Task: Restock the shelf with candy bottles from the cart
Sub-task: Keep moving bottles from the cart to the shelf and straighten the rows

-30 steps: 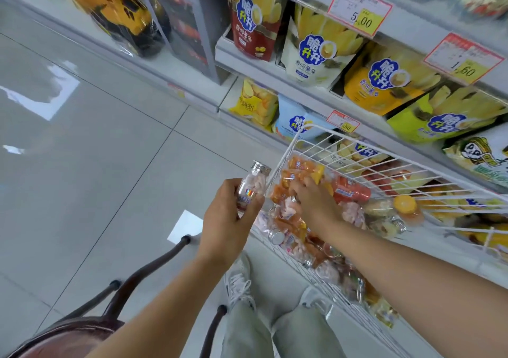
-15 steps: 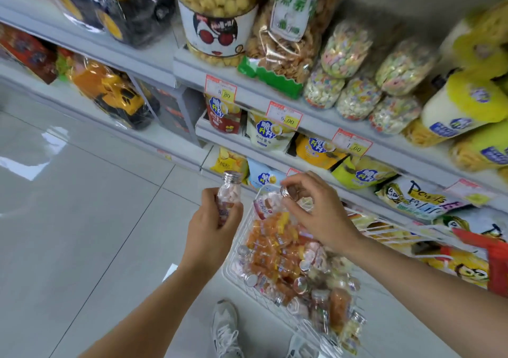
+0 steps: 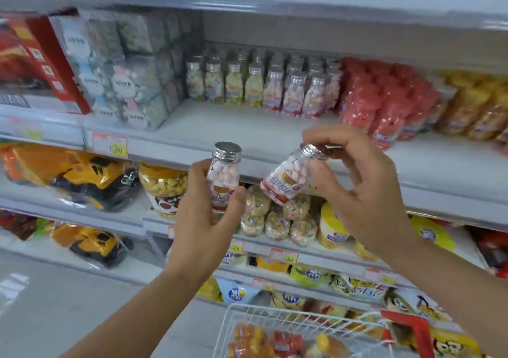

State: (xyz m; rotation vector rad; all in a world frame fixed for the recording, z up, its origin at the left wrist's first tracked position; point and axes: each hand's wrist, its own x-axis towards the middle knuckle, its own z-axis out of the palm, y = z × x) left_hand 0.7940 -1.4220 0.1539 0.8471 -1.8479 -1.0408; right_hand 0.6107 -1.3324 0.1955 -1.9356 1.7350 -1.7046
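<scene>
While both hands are raised before the shelving, we log two candy bottles held in the air. The left hand (image 3: 203, 228) grips the upright bottle (image 3: 223, 182) round its lower body, fingers curled, silver cap clear above them. The right hand (image 3: 365, 192) pinches the tilted bottle (image 3: 288, 179) by its silver cap, fingers curled over the top. The base of that bottle points down and left, near the upright bottle but apart from it. Both show pink-and-white candies and a red label.

We see both bottles in front of the top shelf (image 3: 247, 135), neither resting on it. At the back of that shelf stand the rows of bottles (image 3: 264, 85), upright, with bare board in front of them. Left of the rows are the stacked boxes (image 3: 123, 77); right of them, the red bags (image 3: 384, 102). The price tag (image 3: 110, 144) sits on the shelf edge, its digits blurred.

One level down we note a yellow toy truck (image 3: 90, 176) in plastic wrap.

The white wire cart (image 3: 288, 322) is at bottom centre, cut off by the frame, with orange and red packs inside.
</scene>
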